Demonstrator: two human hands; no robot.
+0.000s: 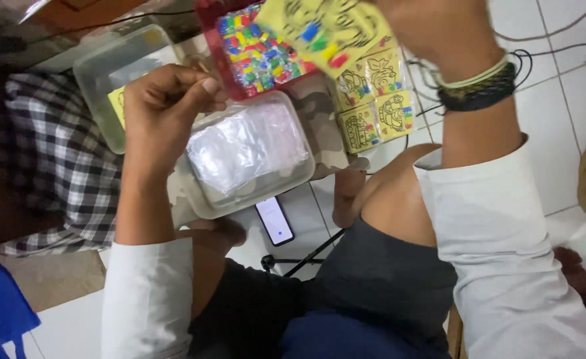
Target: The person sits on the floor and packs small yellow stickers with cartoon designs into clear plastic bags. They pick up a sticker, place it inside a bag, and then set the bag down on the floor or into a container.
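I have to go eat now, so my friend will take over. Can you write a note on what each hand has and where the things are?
Left hand: pinched shut on a thin stick, above the clear tub of plastic packets.
Right hand: holds up a yellow picture card, partly coloured.
Red tray of coloured bits sits behind the tub; four more yellow cards lie beside it.
Done: some patches on the held card are coloured. Left: the other patches are bare.

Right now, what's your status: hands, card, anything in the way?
Left hand pinched shut on thin stick. Right hand holds yellow card up. Clear tub of plastic bags below; nothing blocking.
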